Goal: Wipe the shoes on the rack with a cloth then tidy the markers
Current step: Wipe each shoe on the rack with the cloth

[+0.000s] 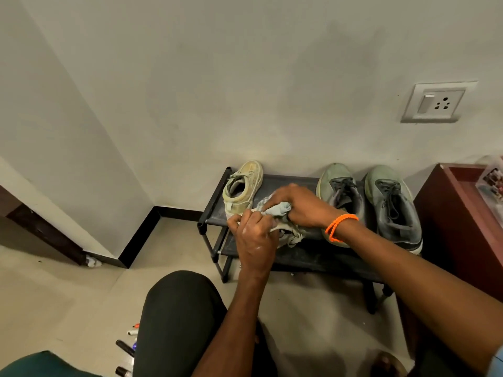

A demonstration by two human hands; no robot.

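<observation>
Mid-wipe, markers [125, 346] untouched.
Right hand [296, 205] grips cloth [277, 209] on rack [215, 202]; left hand [254, 240] holds a shoe [291, 235]; markers lie on floor left of rack.

Black rack [272, 183] with shoes [392, 205]; floor markers [125, 346]

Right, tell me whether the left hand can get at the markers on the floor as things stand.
Probably not at once. The left hand grips a shoe that the right hand wipes with the cloth, and the person's knee lies between it and the markers. Freed, it could likely reach round.
</observation>
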